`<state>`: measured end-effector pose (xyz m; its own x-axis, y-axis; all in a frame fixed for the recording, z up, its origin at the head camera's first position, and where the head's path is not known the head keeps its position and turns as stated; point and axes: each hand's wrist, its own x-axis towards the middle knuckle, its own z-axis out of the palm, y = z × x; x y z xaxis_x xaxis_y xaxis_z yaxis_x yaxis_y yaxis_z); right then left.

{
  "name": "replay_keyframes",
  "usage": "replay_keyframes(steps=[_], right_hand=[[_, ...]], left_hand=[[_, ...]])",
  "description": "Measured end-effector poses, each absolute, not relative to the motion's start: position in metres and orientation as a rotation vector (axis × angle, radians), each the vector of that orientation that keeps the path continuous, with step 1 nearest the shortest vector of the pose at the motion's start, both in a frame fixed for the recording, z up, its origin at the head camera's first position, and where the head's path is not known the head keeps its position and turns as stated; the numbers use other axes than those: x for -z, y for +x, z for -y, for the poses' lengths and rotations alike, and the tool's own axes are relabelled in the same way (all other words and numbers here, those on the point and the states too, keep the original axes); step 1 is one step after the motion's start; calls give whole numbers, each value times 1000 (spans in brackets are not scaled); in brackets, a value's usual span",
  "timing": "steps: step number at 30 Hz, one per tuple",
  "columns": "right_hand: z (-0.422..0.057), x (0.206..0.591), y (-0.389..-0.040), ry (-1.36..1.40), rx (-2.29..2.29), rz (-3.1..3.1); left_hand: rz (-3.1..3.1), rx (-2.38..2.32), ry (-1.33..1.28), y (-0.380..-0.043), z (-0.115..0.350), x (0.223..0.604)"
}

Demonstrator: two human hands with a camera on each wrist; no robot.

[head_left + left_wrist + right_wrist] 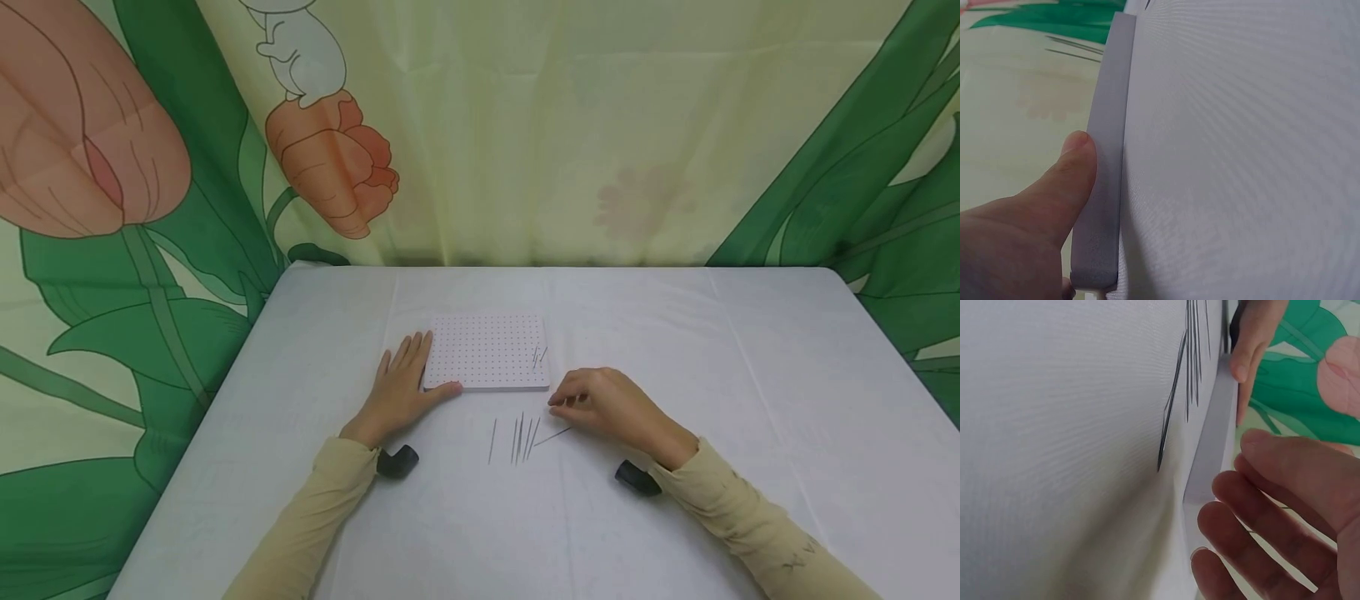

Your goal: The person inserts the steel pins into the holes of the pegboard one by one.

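Observation:
A white board (487, 350) with rows of small holes lies flat, and a few thin metal needles (536, 358) stand in it near its right edge. My left hand (397, 396) rests spread at the board's left side, its thumb against the front edge (1107, 162). Close to the front right corner hovers my right hand (607, 404), fingers loosely bent. Nothing shows between the thumb and fingers (1260, 447) in the right wrist view. Several loose needles (517, 440) lie in front of the board, one of them slanted toward the right hand (552, 436).
A white cloth (750, 358) covers the table. Black wrist devices (398, 462) sit below both sleeves. A printed curtain (525, 133) with a carrot and leaves hangs behind the table.

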<state>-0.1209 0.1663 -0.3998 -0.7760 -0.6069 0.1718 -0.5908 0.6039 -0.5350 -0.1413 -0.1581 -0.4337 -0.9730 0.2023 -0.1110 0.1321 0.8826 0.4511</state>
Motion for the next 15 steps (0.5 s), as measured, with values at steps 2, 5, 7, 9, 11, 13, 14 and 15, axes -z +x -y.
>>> replay_keyframes(steps=[2,5,7,9,11,13,14,15], right_hand=[[-168,400,-120,-1072,887,-2771],[-170,402,-120,-1105,855,-2751],[-169,403,-120,-1114,842,-2738],[-168,403,-120,-1119,824,-2724],[-167,403,-119,-1124,804,-2710],[-166,403,-119,-1128,777,-2704],[-165,403,-118,-1133,764,-2699],[-165,404,-118,-1139,754,-2696]], left_hand=[[-2897,-681,264,-142,158,433],[-2898,-676,267,-142,158,432],[-2900,-669,267,-142,158,432],[-2902,-664,267,-142,158,432],[-2902,-663,267,-141,158,432],[-2905,-667,268,-141,157,432],[-2905,-669,267,-141,157,432],[-2905,-673,267,-141,157,432]])
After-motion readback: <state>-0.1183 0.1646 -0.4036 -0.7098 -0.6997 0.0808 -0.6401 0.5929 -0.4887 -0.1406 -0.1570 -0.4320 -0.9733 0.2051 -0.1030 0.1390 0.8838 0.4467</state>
